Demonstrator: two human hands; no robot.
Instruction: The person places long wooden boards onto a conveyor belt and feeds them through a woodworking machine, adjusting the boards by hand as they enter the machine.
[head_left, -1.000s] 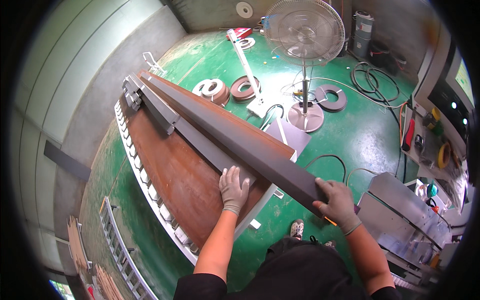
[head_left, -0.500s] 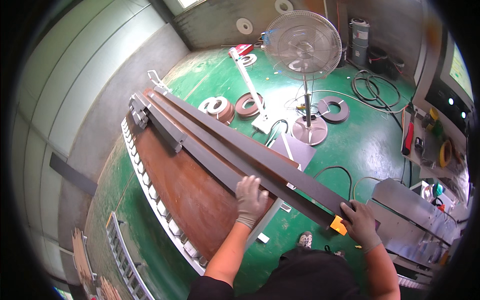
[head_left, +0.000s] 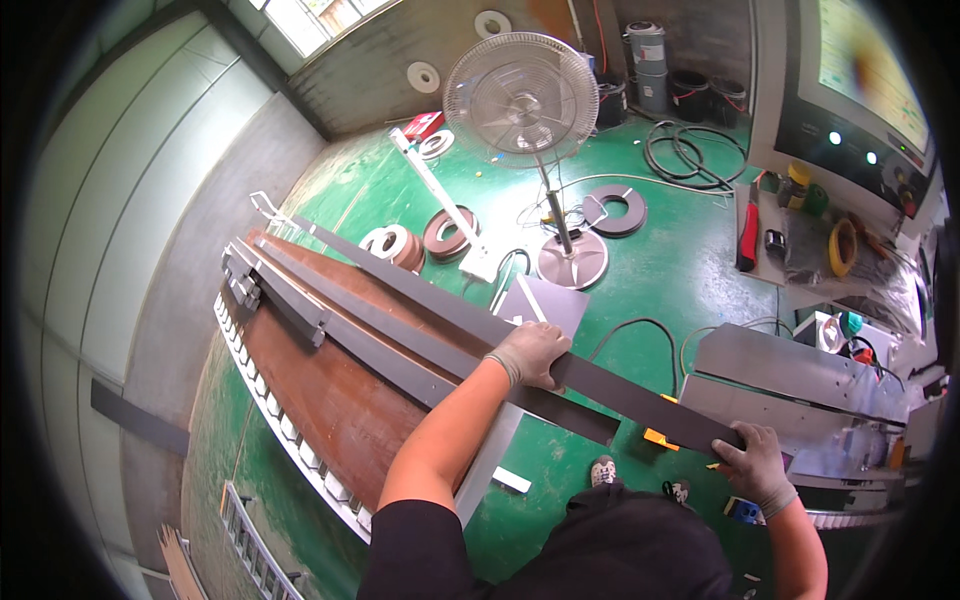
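A long dark grey metal strip (head_left: 430,300) runs from the far left of the rusty brown worktable (head_left: 330,410) out past its near edge to the right. My gloved left hand (head_left: 532,352) grips the strip at its middle, above the table's edge. At the strip's near end, out over the green floor, my gloved right hand (head_left: 752,464) is closed around it. A second dark metal bar (head_left: 340,335) lies on the table beside the strip, with a shorter grey piece (head_left: 285,300) on top of it.
A standing fan (head_left: 522,100) is on the green floor behind the table, with flat rings and tape rolls (head_left: 450,232) nearby. Cables (head_left: 690,150) coil at the back right. A grey metal machine cover (head_left: 790,365) sits to the right, a control panel (head_left: 850,120) beyond it.
The view has tilted up. My left hand has slid from the flat bar onto the long strip, and both hands have moved right along it, my right now holding its very end.
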